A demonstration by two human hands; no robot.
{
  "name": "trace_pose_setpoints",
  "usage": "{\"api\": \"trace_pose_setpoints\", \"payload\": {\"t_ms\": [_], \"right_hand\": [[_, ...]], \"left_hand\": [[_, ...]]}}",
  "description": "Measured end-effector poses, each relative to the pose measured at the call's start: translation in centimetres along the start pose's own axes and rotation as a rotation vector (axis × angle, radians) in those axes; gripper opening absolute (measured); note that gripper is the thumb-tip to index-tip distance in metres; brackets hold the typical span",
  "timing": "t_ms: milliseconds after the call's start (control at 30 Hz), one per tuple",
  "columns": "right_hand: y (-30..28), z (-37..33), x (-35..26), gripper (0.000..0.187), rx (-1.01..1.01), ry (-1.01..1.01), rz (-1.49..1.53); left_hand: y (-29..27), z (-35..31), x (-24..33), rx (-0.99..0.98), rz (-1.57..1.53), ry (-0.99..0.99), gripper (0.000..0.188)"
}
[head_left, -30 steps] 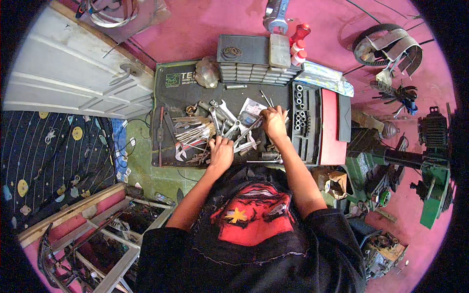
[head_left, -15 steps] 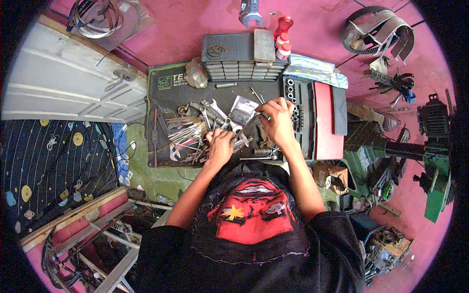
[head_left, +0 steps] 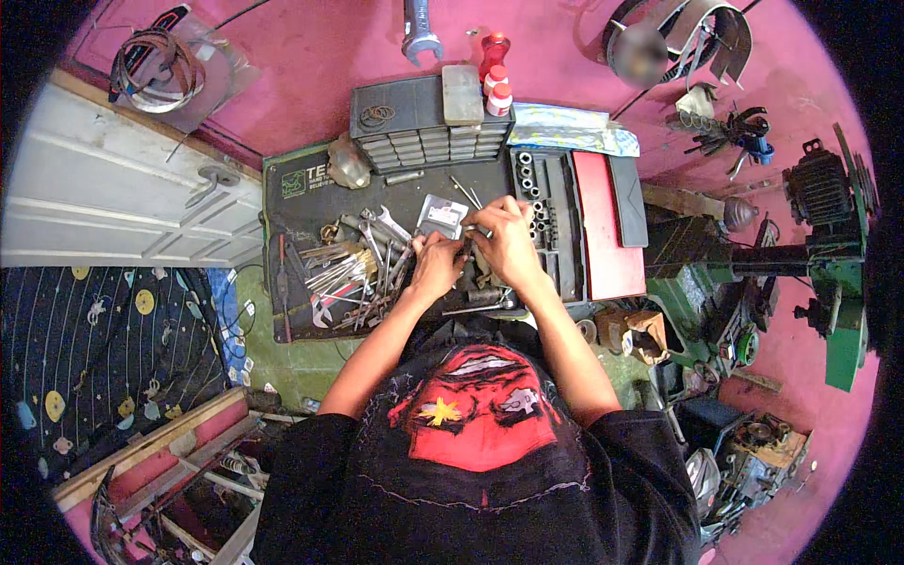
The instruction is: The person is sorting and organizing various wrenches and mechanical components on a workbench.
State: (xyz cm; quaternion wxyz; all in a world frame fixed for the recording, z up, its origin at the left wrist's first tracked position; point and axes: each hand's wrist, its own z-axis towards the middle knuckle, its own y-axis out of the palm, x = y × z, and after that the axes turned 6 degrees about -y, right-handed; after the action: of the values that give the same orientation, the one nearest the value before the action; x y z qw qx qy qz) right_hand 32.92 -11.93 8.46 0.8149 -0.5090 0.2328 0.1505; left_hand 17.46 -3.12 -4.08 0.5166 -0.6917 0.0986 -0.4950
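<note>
My curled hands [head_left: 506, 243], gripping I can't tell what, are near the socket tray [head_left: 562, 268] edge, with bare mat [head_left: 400, 196] ahead.

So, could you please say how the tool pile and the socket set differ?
The tool pile lies jumbled; the socket set sits in rows. The pile lies loose on the mat, the set in a case. The pile's pieces are mostly long; the set's, mostly short. Both look metallic.

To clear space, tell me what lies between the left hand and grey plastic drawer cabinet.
Head view: a flat whitish packet, thin metal rods, a slim silver tube and black mat.
</note>
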Motion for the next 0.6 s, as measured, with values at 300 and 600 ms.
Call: {"api": "trace_pose_setpoints", "payload": {"t_ms": [300,600], "right_hand": [[-0.1,-0.3,0.8,0.024,-0.023,0.017,0.076],[0.3,-3.7,3.2,0.029,0.023,0.197,-0.04]], "left_hand": [[-2.5,0.6,1.9,0.187,-0.176,0.031,0.019],[-5.8,2.9,4.8,0.317,-0.244,-0.023,0.025]]}}
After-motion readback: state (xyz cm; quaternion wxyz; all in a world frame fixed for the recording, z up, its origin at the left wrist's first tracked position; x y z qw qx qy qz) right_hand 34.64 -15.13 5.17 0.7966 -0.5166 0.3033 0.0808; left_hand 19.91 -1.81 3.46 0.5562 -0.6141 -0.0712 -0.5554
